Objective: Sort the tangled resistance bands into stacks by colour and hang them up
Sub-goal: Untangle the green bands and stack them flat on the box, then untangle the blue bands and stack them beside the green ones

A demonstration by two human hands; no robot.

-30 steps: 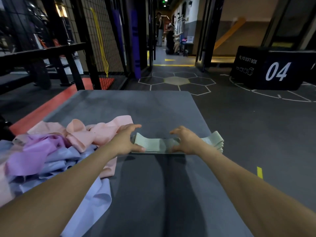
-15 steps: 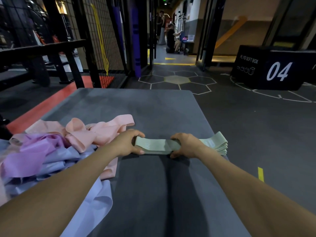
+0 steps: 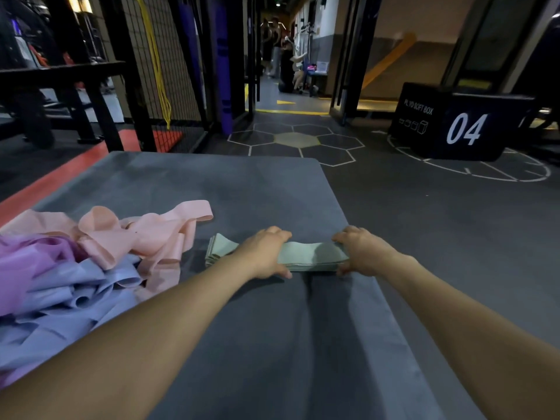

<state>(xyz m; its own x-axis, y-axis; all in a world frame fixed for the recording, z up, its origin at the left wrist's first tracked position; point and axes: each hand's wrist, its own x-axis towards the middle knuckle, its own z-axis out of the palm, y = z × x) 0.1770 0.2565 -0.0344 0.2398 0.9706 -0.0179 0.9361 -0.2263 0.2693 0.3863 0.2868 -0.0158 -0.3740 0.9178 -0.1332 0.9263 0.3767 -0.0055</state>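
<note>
A flat stack of pale green bands (image 3: pixel 306 258) lies on the grey mat (image 3: pixel 242 189) near its right edge. My left hand (image 3: pixel 266 253) grips the stack left of its middle, thumb on the near edge and fingers over the far edge. My right hand (image 3: pixel 362 251) grips its right end the same way. The stack's left end fans out past my left hand. To the left lies a tangled heap of pink bands (image 3: pixel 151 231), lilac-blue bands (image 3: pixel 69 295) and purple bands (image 3: pixel 27 268).
A black soft box marked 04 (image 3: pixel 460 125) stands on the dark floor at the right. A black wire cage with a hanging yellow band (image 3: pixel 157 62) is at the back left. People stand in the far corridor (image 3: pixel 281 56).
Both hands have slid to the right along the green stack: its left end now shows past my left hand and my right hand covers its right end.
</note>
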